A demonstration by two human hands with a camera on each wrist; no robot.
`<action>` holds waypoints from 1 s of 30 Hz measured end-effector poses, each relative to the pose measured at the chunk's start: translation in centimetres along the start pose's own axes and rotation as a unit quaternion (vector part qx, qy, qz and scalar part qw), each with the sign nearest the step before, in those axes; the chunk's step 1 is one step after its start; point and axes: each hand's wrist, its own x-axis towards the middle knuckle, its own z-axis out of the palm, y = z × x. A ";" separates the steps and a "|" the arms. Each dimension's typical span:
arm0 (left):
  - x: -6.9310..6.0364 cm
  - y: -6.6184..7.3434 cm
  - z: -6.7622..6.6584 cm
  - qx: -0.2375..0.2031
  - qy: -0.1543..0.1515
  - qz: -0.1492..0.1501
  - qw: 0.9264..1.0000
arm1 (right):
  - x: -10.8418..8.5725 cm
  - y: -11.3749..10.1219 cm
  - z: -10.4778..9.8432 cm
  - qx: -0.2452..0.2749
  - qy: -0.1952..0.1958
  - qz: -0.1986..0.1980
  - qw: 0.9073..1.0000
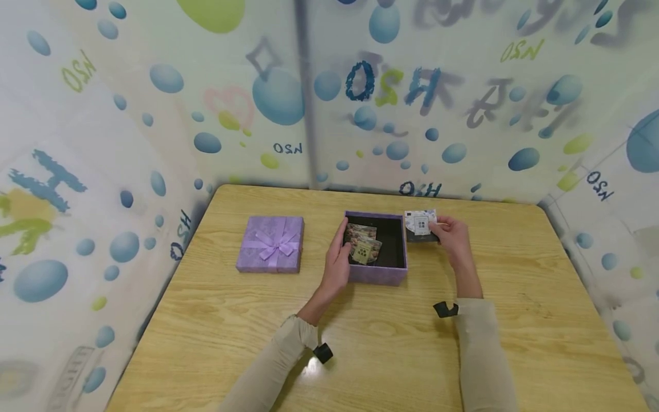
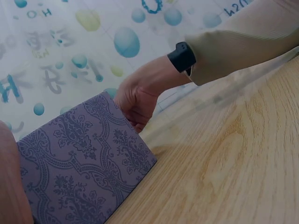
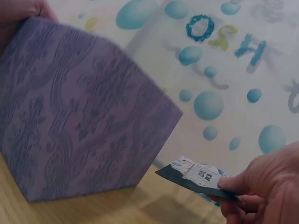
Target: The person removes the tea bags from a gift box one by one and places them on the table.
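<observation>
I have the left hand [image 1: 337, 264] gripping the purple box [image 1: 378, 276] near the far edge of the wooden table [image 1: 386, 355]; the right hand [image 1: 453, 236] pinches a printed sachet [image 1: 421, 225] beside the box. Likely mid-transfer, wanting a steady pinch.

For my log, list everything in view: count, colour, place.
table: 1, tan, lower half
box: 1, purple, dark inside, on table
packets: count unclear, multicoloured, inside box
held packet: at least 1, white and dark, right of box
lid with bow: 1, purple, left of box
walls: 3, pale with blue and green spots, around table
sleeves: 2, beige, foreground
wrist devices: 2, black, beside sleeves
left hand: 1, bare, grip on box's left side
right hand: 1, bare, grip on held packet
</observation>
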 end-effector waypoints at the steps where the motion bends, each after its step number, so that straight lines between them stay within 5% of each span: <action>1: 0.0 -0.2 0.0 0.001 0.001 0.001 1.000 | 0.1 0.3 0.2 -0.005 0.001 0.004 1.000; 8: 0.9 -3.4 0.3 0.016 0.021 0.014 1.000 | 0.7 1.9 1.2 -0.035 0.026 0.007 0.999; 14: 1.1 -4.4 0.3 0.016 0.029 0.018 0.999 | 1.0 2.2 1.7 -0.080 0.055 0.005 0.995; 20: 1.0 -3.8 0.4 0.014 0.024 0.019 0.999 | 1.0 3.0 2.2 -0.134 0.111 -0.042 0.984; 27: 0.1 -0.5 0.1 0.002 0.007 0.009 1.000 | 0.7 3.7 2.5 -0.158 0.134 -0.060 0.977; 30: 0.2 -0.8 0.1 0.003 0.011 0.009 1.000 | 0.6 3.8 2.6 -0.160 0.139 -0.068 0.975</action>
